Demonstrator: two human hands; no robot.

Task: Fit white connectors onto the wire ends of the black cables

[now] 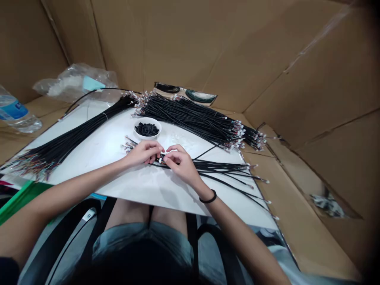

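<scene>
As fingers [177,148] curl, hands [141,153] [183,164] apparently pinching connector [160,160]

A makeshift workshop bench for cable work, walled in by cardboard.
Brown cardboard walls [190,43] fill the top and right of the frame. Across the centre, a white tabletop [101,147] carries thick bundles of black cables [184,114], many alike, with small connectors [239,130] at their ends, and a white bowl [146,137] of short black pieces [147,129].
</scene>
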